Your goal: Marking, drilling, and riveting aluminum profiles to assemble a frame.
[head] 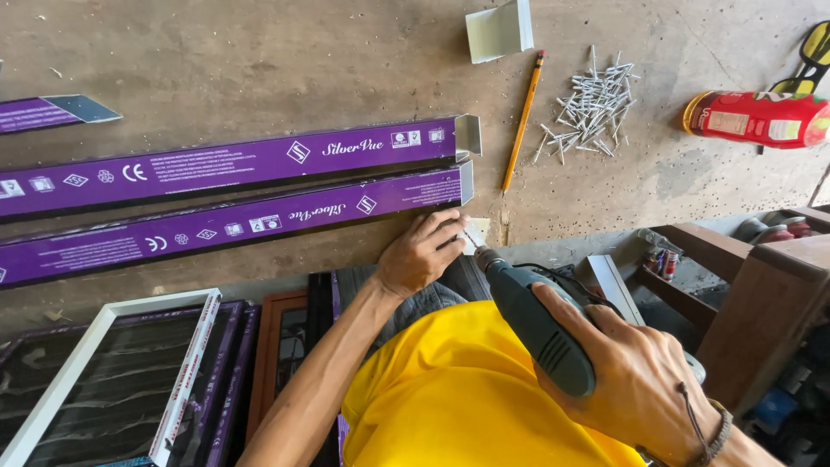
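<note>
I see two long purple film-wrapped profiles [233,186] lying across the worktop [259,52], and a red labelled can [756,118] on its side at far right.
</note>
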